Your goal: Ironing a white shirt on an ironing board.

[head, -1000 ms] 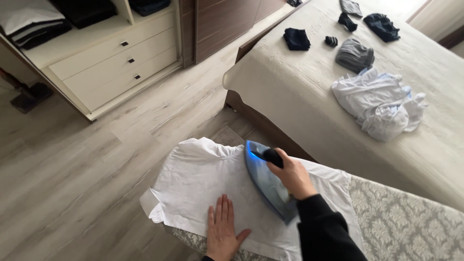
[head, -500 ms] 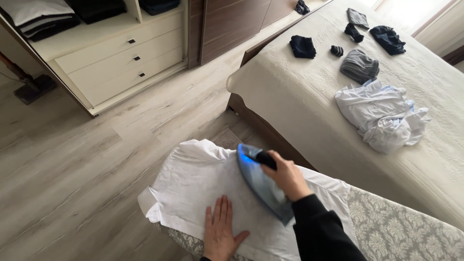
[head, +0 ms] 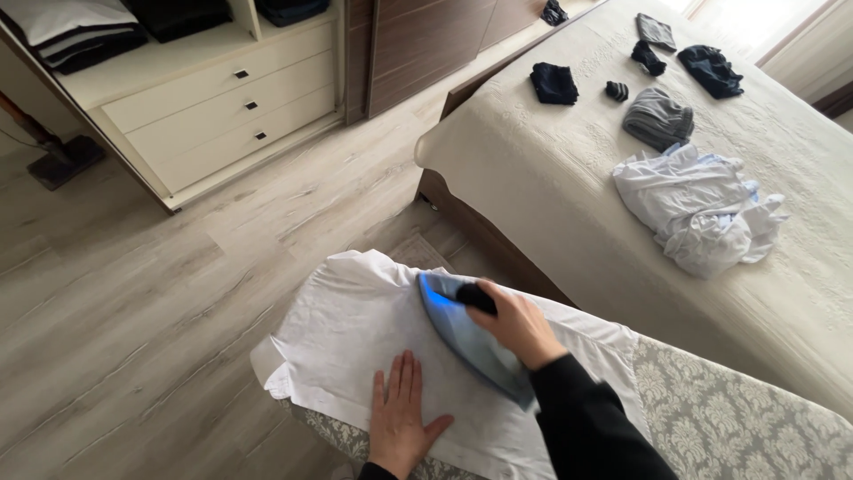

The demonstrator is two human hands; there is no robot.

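A white shirt lies spread over the end of an ironing board with a grey patterned cover. My right hand grips the black handle of a blue-grey iron, which rests sole down on the shirt with its tip pointing away from me and a blue light glowing at the front. My left hand lies flat on the shirt, fingers together, just left of the iron's rear. A black sleeve covers my right forearm.
A bed with a beige cover stands right beyond the board, carrying a crumpled pale blue shirt, a grey garment and several dark clothes. An open wardrobe with drawers and folded clothes is at the far left, across wood flooring.
The iron has slid leftward and a little away from me across the shirt, guided by my right hand. My left hand stays flat on the fabric, shifted slightly left.
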